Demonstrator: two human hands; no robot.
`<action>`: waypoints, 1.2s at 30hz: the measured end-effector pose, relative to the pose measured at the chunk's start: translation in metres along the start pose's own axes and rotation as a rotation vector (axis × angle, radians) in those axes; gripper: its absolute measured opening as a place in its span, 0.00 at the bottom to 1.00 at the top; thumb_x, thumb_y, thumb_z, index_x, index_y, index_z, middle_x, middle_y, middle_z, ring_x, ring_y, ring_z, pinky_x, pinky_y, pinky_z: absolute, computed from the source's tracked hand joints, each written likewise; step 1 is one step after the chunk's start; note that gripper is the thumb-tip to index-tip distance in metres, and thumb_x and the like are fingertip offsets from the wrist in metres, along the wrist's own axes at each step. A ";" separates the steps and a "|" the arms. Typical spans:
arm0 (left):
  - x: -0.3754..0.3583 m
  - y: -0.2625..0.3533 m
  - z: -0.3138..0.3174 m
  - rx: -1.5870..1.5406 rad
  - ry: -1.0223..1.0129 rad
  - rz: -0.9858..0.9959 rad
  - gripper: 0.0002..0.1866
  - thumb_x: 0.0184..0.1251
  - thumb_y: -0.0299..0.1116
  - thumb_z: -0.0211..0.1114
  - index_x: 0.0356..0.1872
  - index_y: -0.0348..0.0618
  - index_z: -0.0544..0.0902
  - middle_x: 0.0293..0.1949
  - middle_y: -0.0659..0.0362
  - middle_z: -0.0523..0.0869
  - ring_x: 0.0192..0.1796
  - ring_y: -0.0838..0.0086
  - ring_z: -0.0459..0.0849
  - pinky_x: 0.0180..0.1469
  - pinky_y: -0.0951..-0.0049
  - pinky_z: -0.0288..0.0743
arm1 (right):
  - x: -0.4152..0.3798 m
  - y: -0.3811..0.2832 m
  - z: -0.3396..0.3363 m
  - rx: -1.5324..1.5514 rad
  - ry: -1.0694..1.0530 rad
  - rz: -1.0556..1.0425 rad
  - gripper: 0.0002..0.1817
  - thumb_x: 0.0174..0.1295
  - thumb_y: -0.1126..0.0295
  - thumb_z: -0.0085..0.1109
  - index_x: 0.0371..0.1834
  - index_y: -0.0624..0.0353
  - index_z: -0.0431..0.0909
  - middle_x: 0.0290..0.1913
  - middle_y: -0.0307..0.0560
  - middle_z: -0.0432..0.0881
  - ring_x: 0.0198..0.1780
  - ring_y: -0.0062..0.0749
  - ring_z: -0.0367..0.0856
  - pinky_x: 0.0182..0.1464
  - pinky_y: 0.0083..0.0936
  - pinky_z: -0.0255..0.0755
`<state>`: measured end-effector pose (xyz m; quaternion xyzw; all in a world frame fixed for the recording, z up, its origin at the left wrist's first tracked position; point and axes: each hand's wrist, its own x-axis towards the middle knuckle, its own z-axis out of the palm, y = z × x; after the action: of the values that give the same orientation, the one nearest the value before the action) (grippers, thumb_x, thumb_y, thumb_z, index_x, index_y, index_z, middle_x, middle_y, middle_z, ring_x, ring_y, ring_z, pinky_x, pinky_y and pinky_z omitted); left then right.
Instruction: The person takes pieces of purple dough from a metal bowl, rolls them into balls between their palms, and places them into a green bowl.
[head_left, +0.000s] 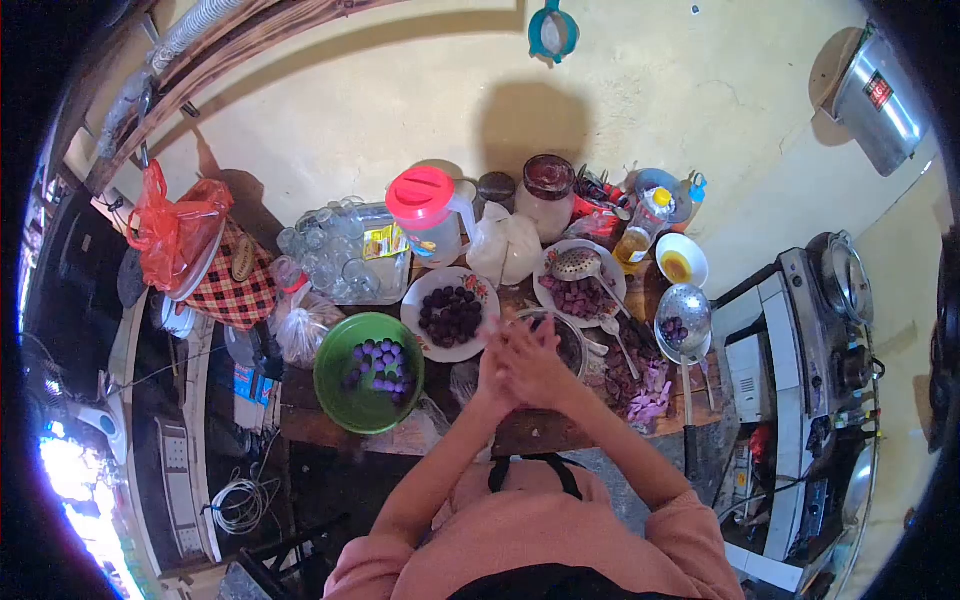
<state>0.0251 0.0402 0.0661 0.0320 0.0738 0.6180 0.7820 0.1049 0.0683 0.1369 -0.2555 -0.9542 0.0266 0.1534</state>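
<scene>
Both hands, left (492,372) and right (535,362), press palm to palm above the desk (540,430), apparently rolling a dough ball hidden between them; next it likely joins the purple balls in the green bowl (340,398).

The right hand (535,365) lies pressed over the left hand (492,375), so whatever sits between the palms is hidden, and the left fingers are mostly covered. Just behind the hands, the metal bowl (572,340) is half blocked, its contents unreadable. The jar label (384,241), far beyond the left hand, is too small to read.
</scene>
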 end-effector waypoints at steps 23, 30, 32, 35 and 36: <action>-0.203 0.235 -0.119 1.437 1.067 0.099 0.12 0.56 0.36 0.60 0.34 0.36 0.80 0.24 0.57 0.80 0.21 0.74 0.79 0.24 0.72 0.74 | -0.054 0.061 0.052 1.180 0.071 0.696 0.13 0.68 0.68 0.46 0.51 0.61 0.74 0.37 0.42 0.81 0.39 0.22 0.79 0.42 0.21 0.73; -0.204 0.273 -0.130 1.874 1.073 -0.010 0.19 0.58 0.36 0.62 0.49 0.36 0.78 0.34 0.54 0.84 0.29 0.73 0.83 0.28 0.73 0.77 | -0.048 0.062 0.046 0.881 -0.010 0.640 0.13 0.62 0.70 0.54 0.49 0.61 0.75 0.35 0.44 0.80 0.37 0.23 0.78 0.40 0.21 0.72; -0.203 0.268 -0.065 1.728 1.092 0.088 0.19 0.60 0.35 0.61 0.52 0.39 0.77 0.37 0.56 0.84 0.33 0.76 0.83 0.29 0.74 0.76 | -0.053 0.067 0.048 0.780 0.072 0.576 0.14 0.58 0.74 0.58 0.48 0.60 0.76 0.33 0.43 0.80 0.35 0.23 0.77 0.38 0.22 0.72; -0.216 0.273 -0.028 1.670 1.071 0.205 0.18 0.62 0.36 0.60 0.51 0.40 0.77 0.39 0.58 0.84 0.33 0.77 0.82 0.28 0.76 0.75 | -0.057 0.071 0.055 0.724 0.117 0.634 0.15 0.51 0.78 0.62 0.45 0.60 0.78 0.29 0.43 0.79 0.32 0.24 0.76 0.36 0.22 0.71; -0.220 0.273 -0.023 1.662 1.063 0.258 0.17 0.63 0.36 0.59 0.51 0.40 0.77 0.39 0.58 0.84 0.33 0.78 0.81 0.29 0.77 0.75 | -0.055 0.066 0.052 0.683 0.168 0.634 0.15 0.48 0.81 0.63 0.42 0.60 0.79 0.26 0.42 0.77 0.29 0.24 0.76 0.34 0.23 0.70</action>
<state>-0.2911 -0.1110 0.0984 0.2965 0.8200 0.3843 0.3034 0.1663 0.0998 0.0636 -0.4704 -0.7499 0.3637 0.2898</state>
